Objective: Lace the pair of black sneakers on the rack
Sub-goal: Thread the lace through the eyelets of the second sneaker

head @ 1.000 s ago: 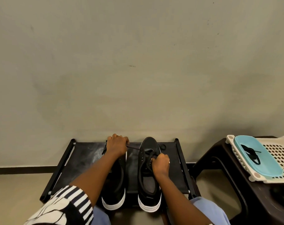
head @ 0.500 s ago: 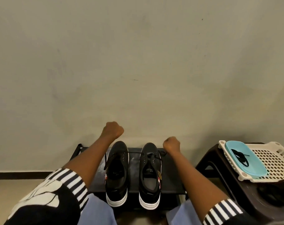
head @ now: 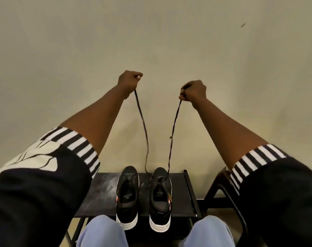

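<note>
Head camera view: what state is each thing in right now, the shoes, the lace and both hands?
Left hand: raised, fingers curled round one lace end.
Right hand: raised, pinching the other end.
Thin black shoelace: both ends pulled up, threaded through the right sneaker's front.
Right black white-soled sneaker: upright on rack, barely laced.
Left black white-soled sneaker: upright, unlaced.
Black metal rack: bearing both sneakers.

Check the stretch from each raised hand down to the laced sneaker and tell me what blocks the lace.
Nothing visible does. The lace runs free from the left hand and right hand down to the right sneaker; the left sneaker stands beside it, apart.
</note>
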